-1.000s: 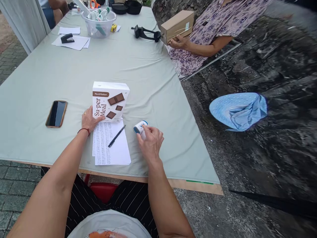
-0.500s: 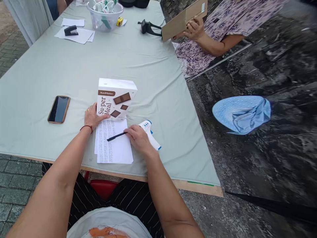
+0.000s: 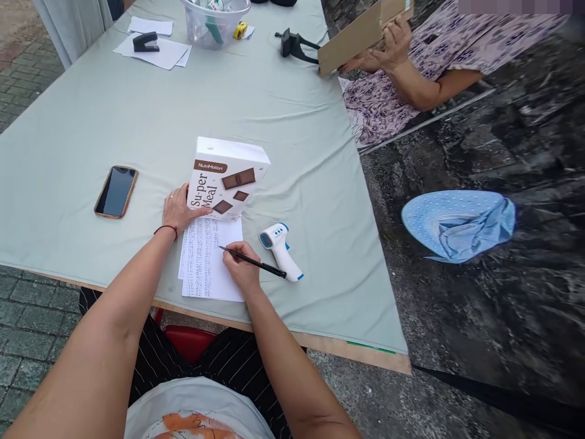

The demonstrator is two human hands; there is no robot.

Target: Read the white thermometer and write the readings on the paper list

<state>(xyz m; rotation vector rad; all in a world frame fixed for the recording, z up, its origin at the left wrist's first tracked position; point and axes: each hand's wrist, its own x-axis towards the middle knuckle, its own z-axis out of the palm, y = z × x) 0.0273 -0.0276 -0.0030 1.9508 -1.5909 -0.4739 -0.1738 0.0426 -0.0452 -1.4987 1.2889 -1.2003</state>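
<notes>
A white box (image 3: 228,177) with chocolate pieces printed on it stands upright at the top edge of a few sheets of paper (image 3: 228,274). My left hand (image 3: 180,208) grips the box's lower left corner, thumb across its front and the other fingers behind, partly hidden. In my right hand (image 3: 243,265) is a black pen (image 3: 267,266), its tip over the columns of small marks on the top sheet. Just right of that hand lies a white and blue infrared thermometer (image 3: 282,250), with the pen's back end overlapping its handle in view.
A phone (image 3: 116,191) lies to the left. Farther back are a stapler (image 3: 145,42) on papers, a clear plastic tub (image 3: 217,27), and a black strap-like device (image 3: 297,46). Across the right edge a person holds cardboard (image 3: 350,46). A blue hat (image 3: 457,222) lies beyond the table.
My right hand has moved left off the thermometer and turned the pen around, its tip now at the printed columns. My left hand still holds the box. The view has shifted slightly.
</notes>
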